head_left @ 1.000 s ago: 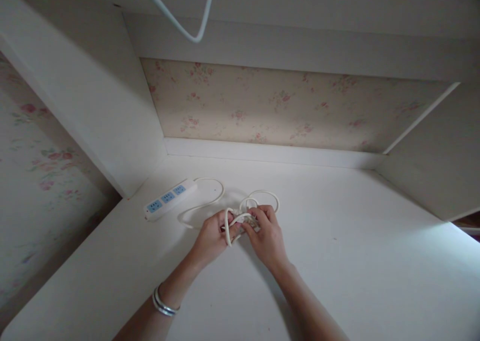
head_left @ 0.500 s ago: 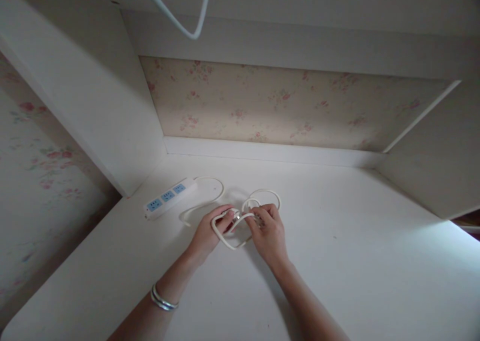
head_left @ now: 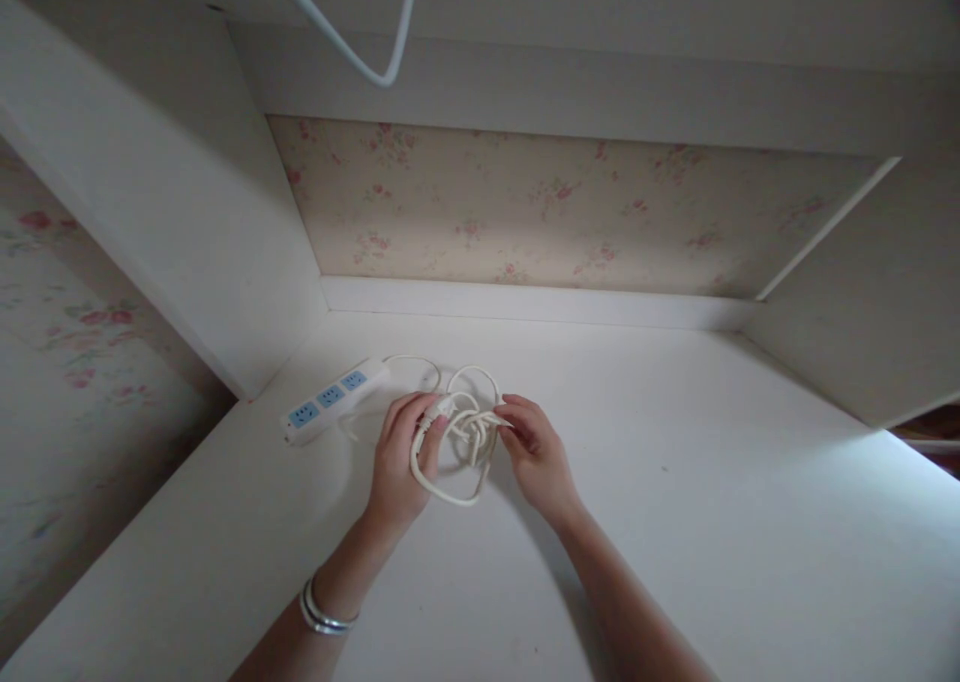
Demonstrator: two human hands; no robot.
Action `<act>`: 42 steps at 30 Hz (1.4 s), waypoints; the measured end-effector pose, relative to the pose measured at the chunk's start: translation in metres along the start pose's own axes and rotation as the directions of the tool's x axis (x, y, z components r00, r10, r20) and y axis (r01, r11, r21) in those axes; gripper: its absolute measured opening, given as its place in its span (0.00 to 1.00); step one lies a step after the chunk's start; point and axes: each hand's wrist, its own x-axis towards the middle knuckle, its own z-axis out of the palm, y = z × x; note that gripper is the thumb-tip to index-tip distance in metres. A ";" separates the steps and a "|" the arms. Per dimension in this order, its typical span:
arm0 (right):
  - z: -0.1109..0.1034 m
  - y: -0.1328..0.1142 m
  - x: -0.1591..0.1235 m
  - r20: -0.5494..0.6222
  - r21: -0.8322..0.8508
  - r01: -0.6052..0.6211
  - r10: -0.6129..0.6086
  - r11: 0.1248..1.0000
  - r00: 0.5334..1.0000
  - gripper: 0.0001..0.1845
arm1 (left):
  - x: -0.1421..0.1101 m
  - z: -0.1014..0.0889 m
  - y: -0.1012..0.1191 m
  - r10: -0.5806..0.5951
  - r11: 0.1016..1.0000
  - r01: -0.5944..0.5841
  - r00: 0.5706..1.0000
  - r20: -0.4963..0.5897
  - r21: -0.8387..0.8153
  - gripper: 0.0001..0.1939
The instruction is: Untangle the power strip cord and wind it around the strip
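A tangled white power cord (head_left: 480,372) hangs in loops between my two hands, above the desktop. My left hand (head_left: 405,452) is closed around the plug end (head_left: 437,411) of the cord, with a loop curving out below its thumb. On the other side, my right hand (head_left: 538,452) pinches a strand of the same cord between thumb and fingers. The cord runs left to a white power strip (head_left: 322,422) with blue socket faces, lying at an angle on the desk. Part of the cord is hidden behind my left hand.
The white desktop (head_left: 675,542) extends to both sides. Upright white panels stand at left (head_left: 172,182) and right (head_left: 862,292), with flowered wallpaper (head_left: 517,212) at the back. A pale bent rod or cable (head_left: 382,77) hangs overhead at the upper left.
My left hand has turned and shifted slightly left, showing the plug. My right hand has opened out a little, and the cord's loops have gathered between the hands.
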 end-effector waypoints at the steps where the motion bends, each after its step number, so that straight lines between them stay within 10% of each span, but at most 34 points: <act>1: 0.000 0.001 0.000 -0.006 0.029 -0.023 0.023 0.999 1.000 0.10 | 0.000 -0.001 0.000 0.067 0.997 -0.066 0.998 -0.018 0.050 0.13; 7: -0.003 -0.005 0.001 -0.060 0.058 -0.434 0.437 0.899 0.897 0.15 | 0.000 -0.002 -0.001 0.226 0.965 -0.218 0.973 -0.047 0.144 0.12; 14: 0.001 -0.021 -0.005 0.397 0.115 -0.701 0.614 0.704 0.682 0.19 | -0.006 -0.003 0.004 0.295 0.951 -0.295 0.955 0.022 0.093 0.12; 23: -0.001 -0.018 0.000 0.244 0.401 -0.720 0.692 0.566 0.679 0.16 | -0.019 0.002 0.001 0.414 0.903 -0.424 0.823 0.389 -0.065 0.25; 29: -0.007 -0.035 -0.002 0.330 0.311 -0.521 0.424 0.795 0.844 0.19 | -0.017 0.007 -0.001 0.295 0.946 -0.323 0.873 0.389 0.007 0.25; 37: -0.003 -0.033 -0.012 0.435 0.041 -0.450 0.390 0.892 0.812 0.44 | -0.013 0.005 -0.008 0.303 0.953 -0.267 0.828 0.472 -0.144 0.25; 42: -0.004 -0.029 -0.007 0.388 0.089 -0.498 0.431 0.862 0.815 0.16 | -0.010 0.005 -0.007 0.251 0.968 -0.231 0.889 0.382 -0.099 0.20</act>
